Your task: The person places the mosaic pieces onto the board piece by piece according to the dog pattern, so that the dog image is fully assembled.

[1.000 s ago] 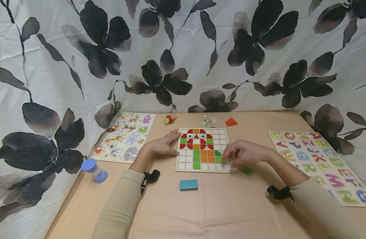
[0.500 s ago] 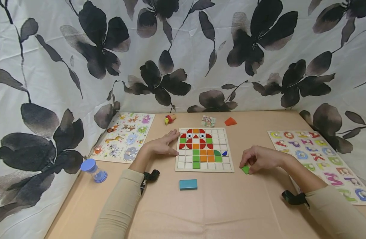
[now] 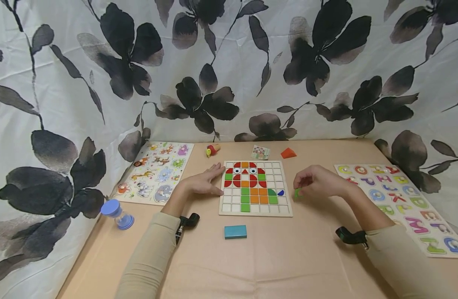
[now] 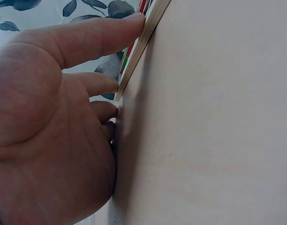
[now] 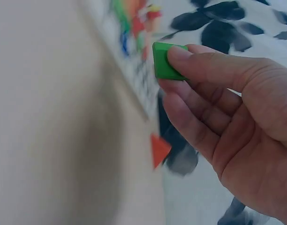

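Note:
My right hand (image 3: pixel 318 181) pinches a green square tile (image 5: pixel 167 62) between thumb and fingers, just right of the white grid board (image 3: pixel 232 207). On that board, red, orange, green and white-eyed tiles form a pattern in the upper left and middle. A small blue rounded tile (image 3: pixel 280 192) sits at the pattern's right end, beside a green tile with a curved corner (image 3: pixel 272 192). My left hand (image 3: pixel 203 180) lies with straight fingers along the board's left edge; in the left wrist view its thumb and a finger touch the board's side (image 4: pixel 142 49).
An animal picture board (image 3: pixel 154 166) lies at left, a letter board (image 3: pixel 386 178) at right. Behind the grid board are a red-and-yellow toy (image 3: pixel 213 149), a small picture card (image 3: pixel 260 152) and an orange piece (image 3: pixel 288 153). A blue box (image 3: pixel 235 231) and an hourglass (image 3: pixel 118 213) stand nearer.
My right hand moved from the blue tile on the board to the green square tile on the table, picked it up and carried it back toward the board. My left hand stays put.

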The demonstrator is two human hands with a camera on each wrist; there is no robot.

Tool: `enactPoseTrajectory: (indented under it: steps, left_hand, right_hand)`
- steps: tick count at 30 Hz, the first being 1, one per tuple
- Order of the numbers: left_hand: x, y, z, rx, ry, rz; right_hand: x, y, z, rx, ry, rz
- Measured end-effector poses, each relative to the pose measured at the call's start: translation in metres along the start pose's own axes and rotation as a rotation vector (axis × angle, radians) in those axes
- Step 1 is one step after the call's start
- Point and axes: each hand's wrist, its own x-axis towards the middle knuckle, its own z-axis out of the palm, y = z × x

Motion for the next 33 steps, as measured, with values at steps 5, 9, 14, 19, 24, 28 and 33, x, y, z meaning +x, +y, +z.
enactPoseTrajectory:
  steps: [5,9,14,19,24,28,33]
  left_hand:
    - [0.0,0.0,0.001,-0.008,-0.002,-0.003]
    - [0.0,0.0,0.001,-0.018,-0.001,-0.008]
    - [0.0,0.001,0.001,-0.012,-0.002,-0.011]
    - [0.0,0.001,0.001,-0.02,-0.005,-0.008]
    - [-0.001,0.001,0.001,-0.023,-0.009,-0.009]
    - [0.0,-0.001,0.001,-0.011,-0.003,-0.006]
    - [0.001,-0.002,0.0,-0.008,0.001,0.0]
  right_hand:
    - [0.023,-0.021,0.001,0.027,0.034,-0.036]
    - [0.036,-0.033,0.009,0.054,-0.006,-0.023]
    - [0.044,-0.041,0.025,0.024,-0.1,0.023]
    - [0.047,-0.042,0.039,-0.033,-0.184,0.038]
    - [0.047,-0.044,0.047,-0.057,-0.212,0.056]
    - [0.046,-0.047,0.049,-0.081,-0.208,0.042]
    - [0.048,-0.047,0.052,-0.144,-0.194,0.057]
